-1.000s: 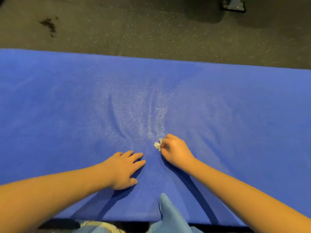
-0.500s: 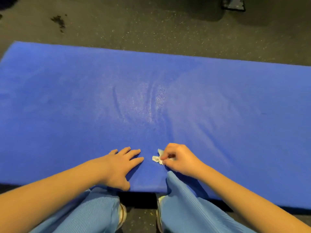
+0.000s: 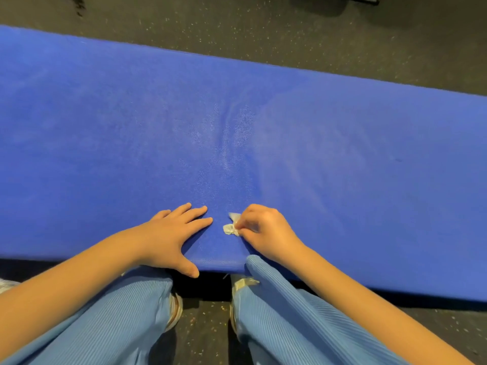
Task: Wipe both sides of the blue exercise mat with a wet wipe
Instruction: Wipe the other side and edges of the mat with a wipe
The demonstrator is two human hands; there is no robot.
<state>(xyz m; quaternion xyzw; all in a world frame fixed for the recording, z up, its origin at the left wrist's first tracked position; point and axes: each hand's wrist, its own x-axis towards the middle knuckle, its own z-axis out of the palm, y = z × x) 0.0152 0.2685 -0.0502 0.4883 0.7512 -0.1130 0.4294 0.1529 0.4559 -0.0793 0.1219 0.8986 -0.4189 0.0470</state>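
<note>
Right fingers [image 3: 249, 219] pinching wet wipe [image 3: 229, 229] on blue mat [image 3: 342, 154], left fingers [image 3: 193, 215] flat, outstretched

In view: 1 blue mat [image 3: 342, 154], 1 wet wipe [image 3: 230, 229], 2 hands [image 3: 171, 238] [image 3: 266, 230], 2 trouser legs [image 3: 113, 325] [image 3: 303, 325], 2 shoes [image 3: 175, 309] [image 3: 243, 282].

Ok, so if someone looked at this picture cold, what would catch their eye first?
The blue mat fills the middle of the view, lying flat on a dark speckled floor. Near its front edge the right hand pinches a small crumpled white wipe against the mat, and the left hand rests flat beside it.
</note>
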